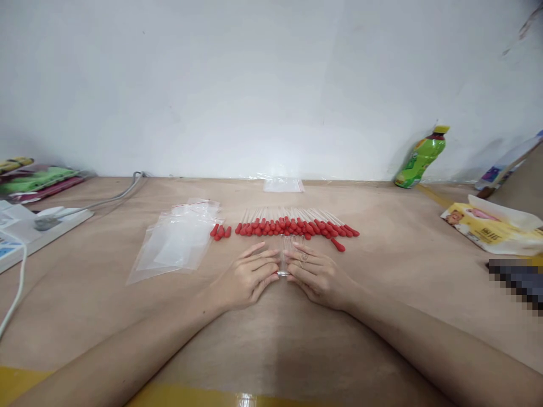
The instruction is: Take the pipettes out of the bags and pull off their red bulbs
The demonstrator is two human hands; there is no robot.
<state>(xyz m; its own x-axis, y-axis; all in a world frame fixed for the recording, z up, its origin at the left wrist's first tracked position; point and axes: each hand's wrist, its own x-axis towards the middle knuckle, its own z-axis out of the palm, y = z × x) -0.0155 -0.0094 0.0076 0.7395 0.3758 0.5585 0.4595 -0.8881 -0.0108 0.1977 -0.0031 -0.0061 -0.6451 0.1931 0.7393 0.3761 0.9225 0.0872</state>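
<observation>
Two hands, the left [248, 276] and the right [320, 276], are meeting low over the surface [237, 345], each grip being nearly closed and seemingly pinching one end of a clear tube [283, 273], which is lying crosswise nearer than the other tubes [290, 240] and the row of red droppers [292, 226]. The step in hand seems to be lining these up, so the next move is probably calling for even, gentle pressure. The tissue pack [487, 230] and bottle [424, 155] are carrying print, which I am not managing to read.
</observation>
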